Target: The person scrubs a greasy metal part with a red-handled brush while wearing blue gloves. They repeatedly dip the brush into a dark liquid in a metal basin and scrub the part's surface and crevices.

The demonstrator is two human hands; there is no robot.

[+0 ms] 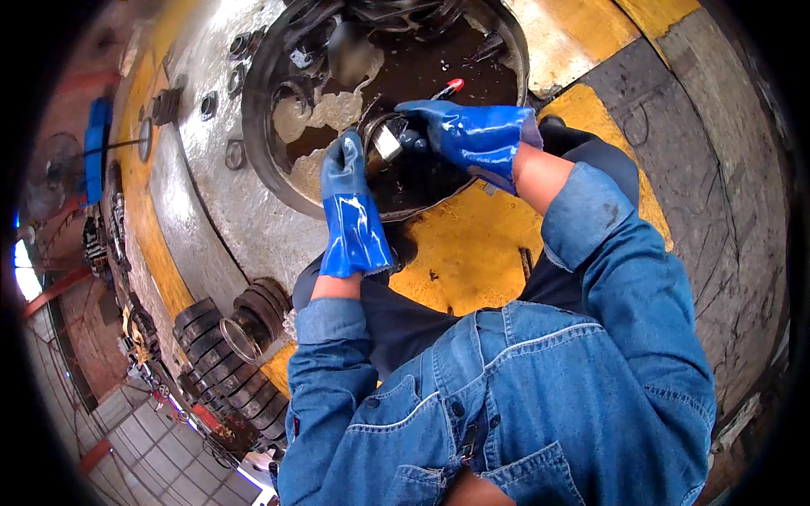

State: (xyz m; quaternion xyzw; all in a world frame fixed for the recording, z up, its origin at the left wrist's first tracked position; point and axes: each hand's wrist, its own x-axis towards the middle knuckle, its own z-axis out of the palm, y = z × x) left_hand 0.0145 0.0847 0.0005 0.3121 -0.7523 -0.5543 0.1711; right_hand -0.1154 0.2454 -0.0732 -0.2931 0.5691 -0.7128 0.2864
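Observation:
Both my hands wear long blue rubber gloves and are over a round metal basin (259, 156) of dark, oily liquid with tan foam. My left hand (344, 169) is closed on the left edge of a dark ring-shaped metal part (386, 145), which has a bright, shiny patch. From the right, my right hand (439, 126) reaches over the same part, its fingers curled at the part's right side; the fingertips are partly hidden in shadow. Just beyond this hand, a thin tool with a red tip (456, 85) sticks up in the basin.
More dark metal parts (413, 15) lie at the basin's far side. Several nuts (235, 154) rest on the grey metal surface to the left. Stacked ribbed rings (211, 346) stand at the lower left, near a fan (59, 173). Yellow-painted floor (464, 244) shows between my legs.

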